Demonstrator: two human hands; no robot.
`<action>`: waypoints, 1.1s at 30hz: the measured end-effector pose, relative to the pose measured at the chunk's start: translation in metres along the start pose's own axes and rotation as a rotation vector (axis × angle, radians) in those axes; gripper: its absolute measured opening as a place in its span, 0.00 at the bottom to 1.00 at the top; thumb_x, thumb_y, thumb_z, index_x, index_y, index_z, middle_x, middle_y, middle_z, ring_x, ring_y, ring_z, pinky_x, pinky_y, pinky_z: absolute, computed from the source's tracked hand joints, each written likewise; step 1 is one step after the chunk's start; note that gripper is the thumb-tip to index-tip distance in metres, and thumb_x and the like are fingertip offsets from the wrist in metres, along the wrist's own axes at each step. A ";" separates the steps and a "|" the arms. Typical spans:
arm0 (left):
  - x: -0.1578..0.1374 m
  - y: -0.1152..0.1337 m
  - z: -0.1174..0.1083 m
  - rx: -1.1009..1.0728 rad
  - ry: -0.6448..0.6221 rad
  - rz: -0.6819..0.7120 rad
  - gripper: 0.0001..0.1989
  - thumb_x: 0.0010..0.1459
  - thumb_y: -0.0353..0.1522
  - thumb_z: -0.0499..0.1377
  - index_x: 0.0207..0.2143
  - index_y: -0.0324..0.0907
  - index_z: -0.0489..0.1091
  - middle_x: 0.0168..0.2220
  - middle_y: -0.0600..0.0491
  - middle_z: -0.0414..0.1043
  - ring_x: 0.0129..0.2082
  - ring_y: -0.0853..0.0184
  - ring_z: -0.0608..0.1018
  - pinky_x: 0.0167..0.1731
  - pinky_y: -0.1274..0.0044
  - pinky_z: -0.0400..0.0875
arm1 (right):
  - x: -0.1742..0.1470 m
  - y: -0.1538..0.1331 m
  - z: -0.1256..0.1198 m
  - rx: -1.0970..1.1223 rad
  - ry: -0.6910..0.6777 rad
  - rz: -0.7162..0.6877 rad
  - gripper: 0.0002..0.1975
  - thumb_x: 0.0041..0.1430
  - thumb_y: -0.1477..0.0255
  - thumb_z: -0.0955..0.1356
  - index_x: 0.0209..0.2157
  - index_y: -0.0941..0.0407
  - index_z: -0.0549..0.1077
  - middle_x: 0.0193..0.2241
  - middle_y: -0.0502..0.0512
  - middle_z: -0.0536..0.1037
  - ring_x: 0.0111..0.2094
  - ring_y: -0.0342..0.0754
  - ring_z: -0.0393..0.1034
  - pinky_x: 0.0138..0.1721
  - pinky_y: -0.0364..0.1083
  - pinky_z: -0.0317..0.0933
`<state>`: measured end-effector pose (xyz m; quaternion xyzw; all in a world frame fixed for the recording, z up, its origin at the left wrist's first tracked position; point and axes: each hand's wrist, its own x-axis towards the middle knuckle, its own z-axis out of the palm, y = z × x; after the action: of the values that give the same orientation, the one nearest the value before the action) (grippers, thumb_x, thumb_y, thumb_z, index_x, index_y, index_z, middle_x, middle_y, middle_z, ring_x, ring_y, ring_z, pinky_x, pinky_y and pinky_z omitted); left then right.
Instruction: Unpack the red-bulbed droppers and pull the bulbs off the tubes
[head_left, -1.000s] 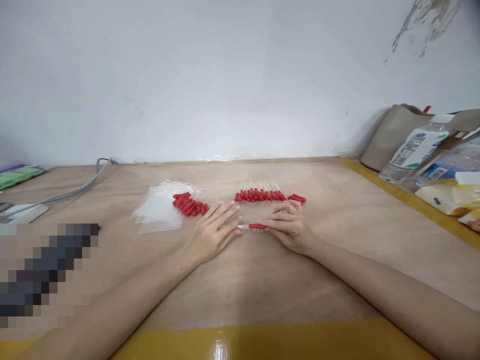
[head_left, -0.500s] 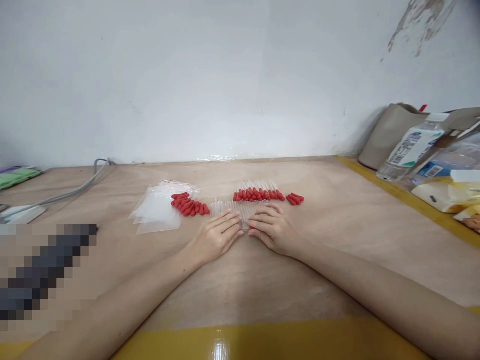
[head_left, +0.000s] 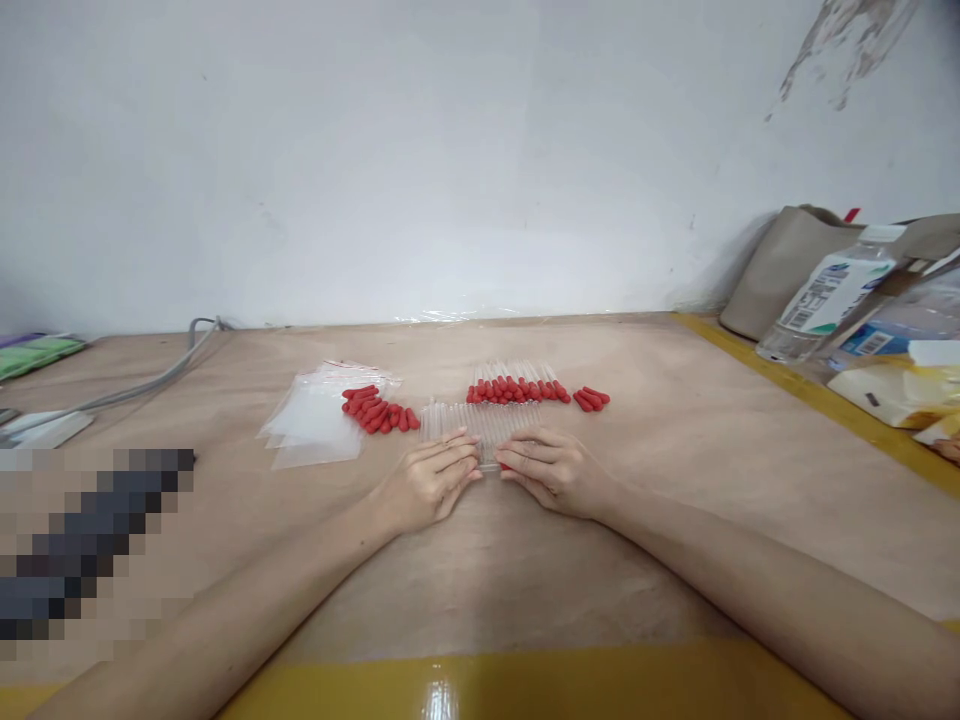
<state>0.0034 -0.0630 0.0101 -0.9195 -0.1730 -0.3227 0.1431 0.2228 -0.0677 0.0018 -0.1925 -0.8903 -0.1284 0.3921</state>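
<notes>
Side by side, a layer of clear thin tubes (head_left: 495, 428) lies between and beyond my hands. My left hand (head_left: 431, 482) is closed in a pinch near their front end, its fingertips on one clear tube lying crosswise. Facing it, my right hand (head_left: 562, 472) pinches a red rubber bulb (head_left: 505, 466), mostly hidden by the fingers. The bulb sits close to the tube's right end; whether they are joined I cannot tell. Behind the tubes is a row of red-bulbed droppers (head_left: 517, 389). Loose red bulbs form a pile (head_left: 379, 411) on the left and a smaller group (head_left: 592, 399) on the right.
Clear zip bags (head_left: 311, 425) lie fanned out under the left pile. A grey cable (head_left: 161, 378) crosses the table's left side. On the right stand a plastic bottle (head_left: 829, 295), a beige bag (head_left: 769, 270) and a yellow packet (head_left: 885, 385). A wall rises behind.
Both hands have shifted slightly toward me, with their fingers more curled. The crosswise clear tube now shows between the fingertips, next to the red bulb.
</notes>
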 end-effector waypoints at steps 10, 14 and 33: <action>0.001 0.003 -0.005 0.004 0.018 0.025 0.06 0.57 0.26 0.53 0.36 0.37 0.68 0.36 0.50 0.75 0.43 0.67 0.75 0.49 0.72 0.70 | -0.003 0.000 -0.008 -0.180 -0.006 -0.142 0.08 0.55 0.75 0.66 0.39 0.59 0.72 0.36 0.53 0.77 0.38 0.46 0.69 0.39 0.47 0.66; -0.002 0.003 -0.005 -0.008 0.012 0.024 0.07 0.57 0.26 0.53 0.38 0.38 0.68 0.37 0.51 0.75 0.44 0.67 0.74 0.50 0.71 0.69 | -0.005 0.001 -0.011 -0.209 0.001 -0.163 0.09 0.55 0.75 0.66 0.39 0.60 0.72 0.37 0.53 0.77 0.39 0.46 0.69 0.40 0.47 0.66; -0.018 -0.028 -0.013 0.051 0.216 -0.437 0.09 0.57 0.27 0.53 0.39 0.39 0.69 0.39 0.49 0.68 0.35 0.69 0.73 0.36 0.76 0.70 | -0.028 0.052 -0.037 -0.177 0.268 0.428 0.09 0.55 0.73 0.64 0.38 0.53 0.73 0.30 0.55 0.70 0.29 0.45 0.64 0.28 0.45 0.62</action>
<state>-0.0285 -0.0467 0.0122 -0.8165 -0.3596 -0.4379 0.1108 0.2877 -0.0419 0.0096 -0.3914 -0.7548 -0.1442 0.5063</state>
